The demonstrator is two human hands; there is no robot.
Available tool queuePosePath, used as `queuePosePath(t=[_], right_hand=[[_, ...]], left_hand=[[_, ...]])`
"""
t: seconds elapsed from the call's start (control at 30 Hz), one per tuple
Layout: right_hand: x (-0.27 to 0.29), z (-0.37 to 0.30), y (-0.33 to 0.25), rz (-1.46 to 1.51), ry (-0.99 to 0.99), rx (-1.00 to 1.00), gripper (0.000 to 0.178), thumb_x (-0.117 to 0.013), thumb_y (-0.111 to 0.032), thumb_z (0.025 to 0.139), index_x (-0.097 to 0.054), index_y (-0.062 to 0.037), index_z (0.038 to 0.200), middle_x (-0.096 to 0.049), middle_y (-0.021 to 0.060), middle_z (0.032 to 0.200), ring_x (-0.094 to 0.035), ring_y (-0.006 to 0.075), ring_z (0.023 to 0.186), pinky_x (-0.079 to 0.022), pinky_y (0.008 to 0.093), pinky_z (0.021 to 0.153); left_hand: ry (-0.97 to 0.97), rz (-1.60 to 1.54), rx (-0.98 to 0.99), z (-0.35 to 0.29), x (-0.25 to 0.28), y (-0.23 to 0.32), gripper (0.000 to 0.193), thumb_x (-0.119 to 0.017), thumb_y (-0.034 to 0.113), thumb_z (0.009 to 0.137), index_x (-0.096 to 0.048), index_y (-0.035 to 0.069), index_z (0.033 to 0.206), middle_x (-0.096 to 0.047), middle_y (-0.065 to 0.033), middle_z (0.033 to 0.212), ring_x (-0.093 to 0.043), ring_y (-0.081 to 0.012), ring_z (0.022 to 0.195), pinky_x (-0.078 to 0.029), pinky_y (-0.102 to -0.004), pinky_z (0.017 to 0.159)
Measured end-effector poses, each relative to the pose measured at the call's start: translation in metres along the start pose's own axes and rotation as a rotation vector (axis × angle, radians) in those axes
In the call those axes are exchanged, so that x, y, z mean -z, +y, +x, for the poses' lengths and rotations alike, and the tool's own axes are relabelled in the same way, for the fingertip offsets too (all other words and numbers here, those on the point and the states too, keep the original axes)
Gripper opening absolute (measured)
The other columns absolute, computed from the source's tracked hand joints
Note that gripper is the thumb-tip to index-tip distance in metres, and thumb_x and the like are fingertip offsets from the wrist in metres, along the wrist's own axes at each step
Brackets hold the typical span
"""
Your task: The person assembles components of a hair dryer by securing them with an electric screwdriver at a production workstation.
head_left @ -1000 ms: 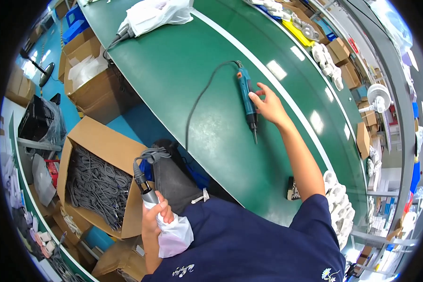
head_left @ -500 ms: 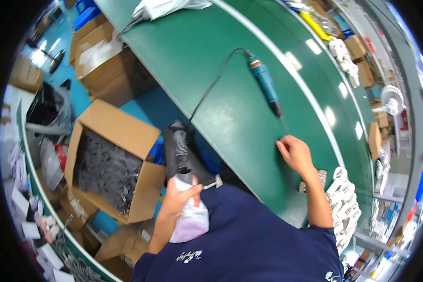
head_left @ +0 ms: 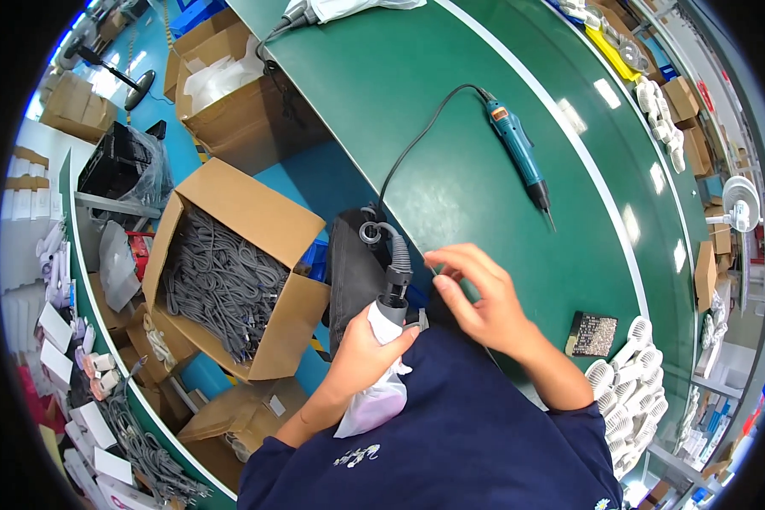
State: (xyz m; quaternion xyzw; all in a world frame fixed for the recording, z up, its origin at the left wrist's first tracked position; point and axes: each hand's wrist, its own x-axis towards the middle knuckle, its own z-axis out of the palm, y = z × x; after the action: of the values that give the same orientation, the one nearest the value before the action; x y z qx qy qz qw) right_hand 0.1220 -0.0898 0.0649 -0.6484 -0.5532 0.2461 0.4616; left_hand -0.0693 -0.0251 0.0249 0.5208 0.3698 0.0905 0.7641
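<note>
**Gripping a bagged appliance in the left hand, with the right hand raised beside its cord end**

Clasping a handheld appliance in a white plastic bag [head_left: 374, 406] with the left hand [head_left: 364, 353], with fingers and thumb wrapped around the covered handle. Holding it tilted in front of the navy shirt [head_left: 450, 416], with the bagged bulk below the fist and the bare grey sleeve [head_left: 391, 310] just above it. Showing dark inner parts between that sleeve and the ribbed grey cord guard [head_left: 400, 255], with a loop of cord [head_left: 371, 233] above.

Keeping the right hand [head_left: 483, 302] just to the right of the cord guard, apart from it, near the edge of the green worktop [head_left: 450, 187]. Bending its fingers, with thumb and forefinger close together and a thin sliver between the tips; too small to identify, and cannot tell whether pinched.

On the worktop, beyond the right hand and well apart from it, a teal electric screwdriver [head_left: 516, 151] with a dark cable. To the right of the forearm, a small black tray [head_left: 579, 333] of tiny metallic pieces, beside a pile of white slotted housings [head_left: 631, 395]. Left of the left hand, an open cardboard carton [head_left: 291, 327] full of grey cords [head_left: 221, 280].
</note>
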Motion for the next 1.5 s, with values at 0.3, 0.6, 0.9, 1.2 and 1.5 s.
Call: queuePosePath(t=[0.3,0.6,0.9,1.2,1.5], right_hand=[[-0.035,-0.006,-0.003,0.106,0.048,-0.096,0.037,-0.065,0.003,0.079,-0.059,-0.0063,0.115,-0.046,0.0107,0.109,-0.058,0.0133,0.076,-0.050,0.0248,0.060],[-0.055,-0.023,-0.012,0.403,0.237,-0.411,0.029,-0.070,-0.003,0.081,-0.050,-0.0020,0.102,-0.053,0.0038,0.091,-0.054,0.0064,0.066,-0.045,0.0193,0.055],[-0.063,-0.047,-0.002,0.370,0.255,-0.598,0.020,-0.067,-0.017,0.079,-0.067,0.0011,0.087,-0.068,0.0086,0.081,-0.063,0.0132,0.074,-0.051,0.0292,0.068],[-0.087,-0.107,-0.016,0.460,0.831,-0.703,0.020,-0.068,-0.022,0.073,-0.066,-0.0022,0.077,-0.066,0.0104,0.073,-0.064,0.0187,0.067,-0.049,0.0307,0.061],[-0.116,-0.122,-0.027,0.281,0.652,-0.786,0.019,-0.066,-0.025,0.079,-0.057,-0.0092,0.085,-0.061,0.0051,0.088,-0.059,0.0200,0.078,-0.044,0.0314,0.065]], left_hand=[[0.181,0.273,-0.129,-0.002,-0.012,0.005,0.038,-0.071,0.024,0.081,-0.054,-0.002,0.102,-0.067,-0.0195,0.086,-0.068,-0.0321,0.081,-0.051,-0.0388,0.069],[0.320,0.657,-0.228,-0.010,-0.015,0.003,0.042,-0.072,0.019,0.078,-0.050,-0.003,0.105,-0.064,-0.0249,0.084,-0.063,-0.0431,0.079,-0.049,-0.0464,0.065],[0.081,0.656,-0.290,0.011,0.004,-0.021,0.053,-0.071,0.003,0.075,-0.046,-0.007,0.120,-0.064,-0.0201,0.102,-0.064,-0.0300,0.090,-0.050,-0.0343,0.081],[-0.488,1.136,-0.402,0.006,-0.027,0.021,0.047,-0.069,0.033,0.085,-0.058,-0.004,0.111,-0.065,-0.0210,0.096,-0.062,-0.0328,0.086,-0.049,-0.0415,0.074],[-0.602,1.395,-0.429,-0.104,-0.146,0.043,0.045,-0.068,0.031,0.084,-0.058,-0.002,0.112,-0.065,-0.0205,0.094,-0.062,-0.0335,0.085,-0.049,-0.0420,0.075]])
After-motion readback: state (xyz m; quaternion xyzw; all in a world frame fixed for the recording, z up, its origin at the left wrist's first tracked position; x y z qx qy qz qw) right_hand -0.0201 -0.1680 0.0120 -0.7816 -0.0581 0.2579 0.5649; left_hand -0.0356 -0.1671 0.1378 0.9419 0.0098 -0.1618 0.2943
